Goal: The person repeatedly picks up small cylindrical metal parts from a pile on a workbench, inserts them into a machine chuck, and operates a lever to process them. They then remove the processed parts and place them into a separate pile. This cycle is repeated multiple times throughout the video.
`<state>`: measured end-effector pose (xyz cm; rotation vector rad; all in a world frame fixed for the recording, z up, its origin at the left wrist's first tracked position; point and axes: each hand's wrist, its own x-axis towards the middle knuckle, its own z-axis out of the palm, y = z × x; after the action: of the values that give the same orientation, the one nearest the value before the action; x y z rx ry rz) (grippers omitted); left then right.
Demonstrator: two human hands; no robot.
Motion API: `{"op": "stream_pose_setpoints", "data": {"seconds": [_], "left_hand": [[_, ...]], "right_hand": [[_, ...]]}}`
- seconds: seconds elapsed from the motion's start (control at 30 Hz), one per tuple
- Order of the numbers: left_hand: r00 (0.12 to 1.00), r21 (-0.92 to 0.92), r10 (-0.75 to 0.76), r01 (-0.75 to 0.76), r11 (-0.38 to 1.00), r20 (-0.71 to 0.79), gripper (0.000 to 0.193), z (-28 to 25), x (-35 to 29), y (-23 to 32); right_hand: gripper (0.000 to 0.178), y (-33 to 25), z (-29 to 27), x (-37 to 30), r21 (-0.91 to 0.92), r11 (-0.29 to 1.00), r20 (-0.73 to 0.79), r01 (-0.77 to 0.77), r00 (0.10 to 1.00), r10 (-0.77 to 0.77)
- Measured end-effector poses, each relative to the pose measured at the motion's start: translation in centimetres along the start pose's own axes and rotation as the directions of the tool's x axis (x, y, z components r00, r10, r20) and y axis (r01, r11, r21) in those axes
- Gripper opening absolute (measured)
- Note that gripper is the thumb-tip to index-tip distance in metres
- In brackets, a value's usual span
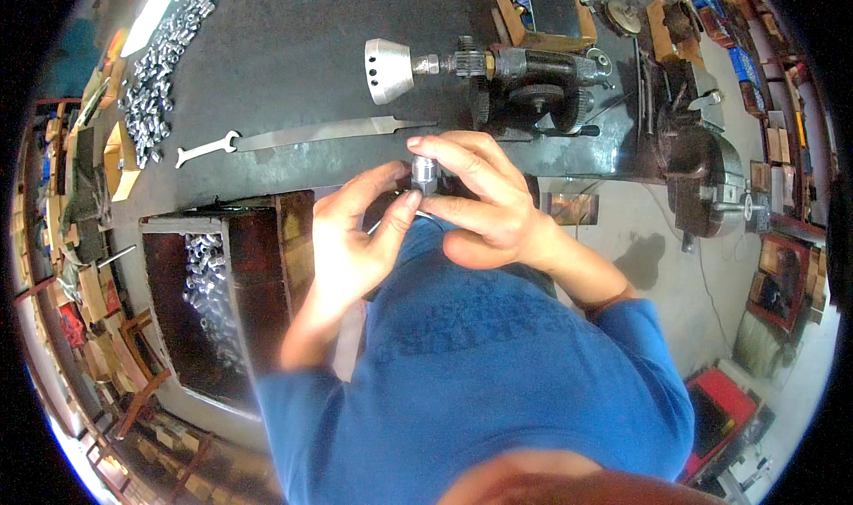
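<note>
- Left hand (351, 230), right hand (489, 194): both pinching rounded, shiny metal fitting (425, 173) at near edge of table (293, 70).
- Beyond hands: open room past flat steel bar (320, 134).
- Left of hands: open-topped box (191, 226), metal pieces (209, 283) heaped.

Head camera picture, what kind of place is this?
It looks like a metalworking workshop: there is a big bench vise, a wrench on the dark workbench, and a pile of shiny metal fittings.

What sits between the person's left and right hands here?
In the head view, a small silver metal fitting sits between the left hand and the right hand, held at the fingertips.
</note>
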<state>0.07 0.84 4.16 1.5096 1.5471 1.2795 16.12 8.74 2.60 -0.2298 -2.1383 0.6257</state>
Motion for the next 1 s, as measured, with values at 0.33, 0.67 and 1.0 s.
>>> {"op": "stream_pose_setpoints", "data": {"seconds": [0.33, 0.67, 1.0], "left_hand": [[0.969, -0.396, -0.216, 0.248, 0.884, 0.123, 0.027, 0.3, 0.2, 0.2], [0.996, -0.055, -0.086, 0.086, 0.995, 0.006, 0.021, 0.8, 0.7, 0.1], [0.908, 0.439, 0.418, -0.382, 0.813, 0.018, 0.017, 1.1, 1.5, 0.7]], "right_hand": [[0.032, 0.2, -0.2, 0.0, -0.017, 0.999, -0.008, 0.032, 0.999, -0.032], [0.031, 0.9, -0.6, 0.0, -0.021, 0.999, -0.002, 0.037, 0.999, -0.037], [0.029, 1.1, -0.4, -0.3, -0.068, 0.997, -0.016, 0.037, 0.999, -0.038]]}}
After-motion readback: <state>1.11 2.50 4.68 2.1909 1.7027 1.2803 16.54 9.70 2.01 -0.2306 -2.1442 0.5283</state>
